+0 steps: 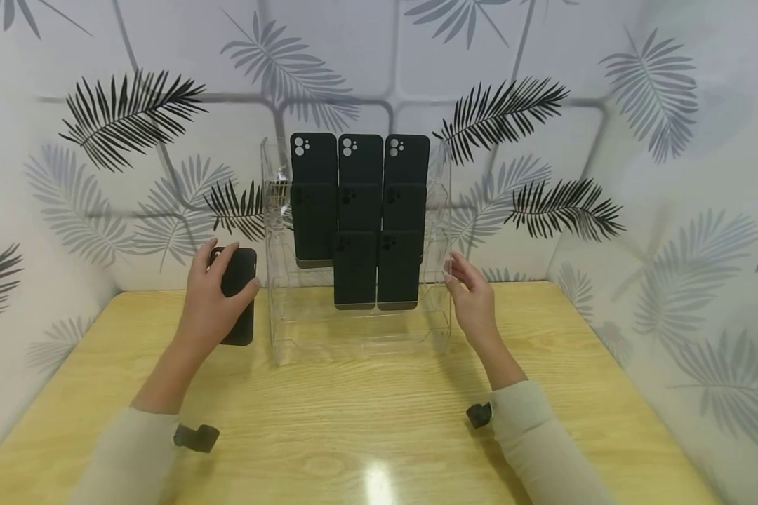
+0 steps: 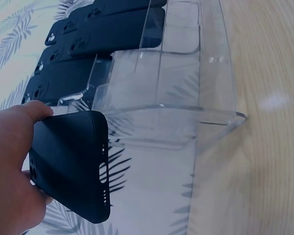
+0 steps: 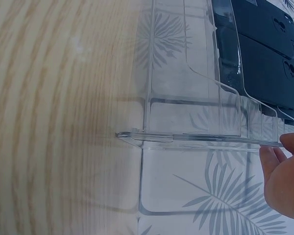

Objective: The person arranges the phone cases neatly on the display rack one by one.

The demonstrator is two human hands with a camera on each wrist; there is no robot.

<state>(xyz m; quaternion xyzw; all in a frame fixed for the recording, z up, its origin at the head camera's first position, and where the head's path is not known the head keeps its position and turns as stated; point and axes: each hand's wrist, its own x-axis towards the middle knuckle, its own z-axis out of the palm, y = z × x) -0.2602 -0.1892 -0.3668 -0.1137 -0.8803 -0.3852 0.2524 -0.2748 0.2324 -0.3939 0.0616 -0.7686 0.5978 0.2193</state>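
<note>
My left hand (image 1: 207, 301) grips a black phone case (image 2: 71, 164) by its sides, just left of a clear plastic display stand (image 1: 306, 330). The case's lower edge, with its port and speaker cutouts, shows in the left wrist view. On the right, my other hand (image 1: 478, 308) pinches the edge of the stand's side panel (image 3: 201, 138) between thumb and fingers. Black phone cases (image 1: 356, 270) stand in the tiers: three at the top, three below those, and two in a lower tier, at the middle and right.
The stand rests on a wood-grain table (image 1: 328, 421) near its back edge. Behind and beside it rise pale walls (image 1: 366, 56) with a leaf pattern. A dark wrist strap piece (image 1: 197, 438) juts out below the left cuff, another (image 1: 479, 415) beside the right one.
</note>
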